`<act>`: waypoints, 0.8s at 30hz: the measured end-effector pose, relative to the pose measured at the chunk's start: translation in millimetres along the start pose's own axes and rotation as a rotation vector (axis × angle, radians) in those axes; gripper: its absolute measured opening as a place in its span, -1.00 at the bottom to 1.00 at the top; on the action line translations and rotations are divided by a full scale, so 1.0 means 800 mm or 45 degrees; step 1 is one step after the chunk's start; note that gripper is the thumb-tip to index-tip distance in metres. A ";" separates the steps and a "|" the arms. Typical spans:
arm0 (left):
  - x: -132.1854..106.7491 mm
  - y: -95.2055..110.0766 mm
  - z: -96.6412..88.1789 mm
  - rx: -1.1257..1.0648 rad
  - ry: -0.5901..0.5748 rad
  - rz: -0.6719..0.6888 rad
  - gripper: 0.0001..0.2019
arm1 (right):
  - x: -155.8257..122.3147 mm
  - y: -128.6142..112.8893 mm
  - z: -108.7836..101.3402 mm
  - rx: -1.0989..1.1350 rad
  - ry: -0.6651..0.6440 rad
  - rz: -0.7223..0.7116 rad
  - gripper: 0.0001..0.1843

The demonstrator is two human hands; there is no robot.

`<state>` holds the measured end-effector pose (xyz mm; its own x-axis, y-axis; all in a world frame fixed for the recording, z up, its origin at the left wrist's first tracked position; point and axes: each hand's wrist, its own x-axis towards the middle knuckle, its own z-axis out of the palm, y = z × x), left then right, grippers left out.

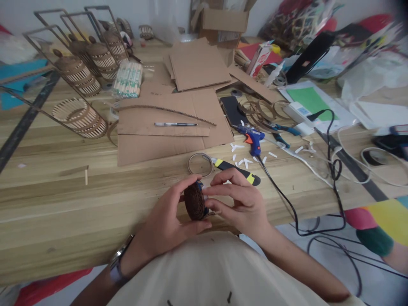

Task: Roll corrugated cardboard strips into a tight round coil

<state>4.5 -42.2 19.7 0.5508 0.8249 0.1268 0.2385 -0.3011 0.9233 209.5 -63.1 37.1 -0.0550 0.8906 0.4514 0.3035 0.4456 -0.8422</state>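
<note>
Close to my body, over the table's front edge, my left hand point(174, 216) grips a small dark brown round piece with a textured, domed face point(194, 202). Some blue shows along its far side. My right hand point(240, 199) pinches at that side with thumb and fingertips; the small pale bit between them is mostly hidden. Just beyond the fingers lies a thin metal-coloured ring point(200, 165). A yellow and black utility knife point(239, 171) rests beside the ring, past my right hand.
A blue hot glue gun point(254, 139) with a black cord lies to the right, near white paper scraps and pliers point(283, 131). Cardboard sheets point(172, 146) bear a pen point(176, 124). Slatted bamboo lanterns point(81, 117) stand at left. A black phone point(234, 110) lies behind.
</note>
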 end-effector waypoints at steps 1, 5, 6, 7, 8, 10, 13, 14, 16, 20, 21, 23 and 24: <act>-0.001 0.000 0.000 0.009 0.007 0.003 -0.22 | 0.000 0.001 0.000 -0.008 -0.007 -0.014 -0.74; -0.004 0.000 0.000 0.028 0.020 0.045 -0.20 | -0.001 0.005 0.000 0.041 -0.047 -0.025 -0.69; -0.005 0.000 0.000 0.034 0.023 0.061 -0.20 | -0.002 0.006 0.000 0.049 -0.056 -0.028 -0.68; -0.005 -0.001 0.000 0.044 0.027 0.076 -0.20 | -0.003 0.006 0.001 0.053 -0.064 -0.032 -0.66; -0.006 -0.001 0.000 0.058 0.030 0.090 -0.20 | -0.003 0.007 0.001 0.053 -0.071 -0.037 -0.66; -0.006 -0.002 0.000 0.094 0.044 0.123 -0.20 | -0.003 0.008 0.000 0.041 -0.093 -0.046 -0.65; -0.005 -0.003 0.000 0.155 0.070 0.197 -0.23 | -0.001 0.008 -0.006 -0.017 -0.164 -0.045 -0.55; -0.004 -0.003 0.000 0.177 0.079 0.227 -0.24 | 0.000 0.008 -0.008 -0.035 -0.187 -0.042 -0.49; 0.000 -0.002 -0.001 0.238 0.098 0.266 -0.27 | 0.004 0.004 -0.015 -0.022 -0.192 -0.038 -0.47; 0.007 -0.001 -0.004 0.386 0.145 0.304 -0.30 | 0.008 -0.013 -0.021 0.106 -0.132 0.222 -0.83; 0.008 -0.002 -0.005 0.420 0.161 0.329 -0.31 | 0.009 -0.019 -0.020 0.119 -0.143 0.348 -0.86; 0.009 -0.003 -0.007 0.487 0.197 0.389 -0.34 | 0.008 -0.028 -0.017 0.120 -0.196 0.570 -0.88; 0.010 -0.004 -0.007 0.520 0.214 0.417 -0.35 | 0.007 -0.031 -0.015 0.114 -0.222 0.637 -0.88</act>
<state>3.3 -32.1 20.0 0.5213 0.7118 0.4707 0.3856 -0.6885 0.6142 212.9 -70.2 64.3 -0.0836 0.9946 -0.0610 0.2514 -0.0382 -0.9671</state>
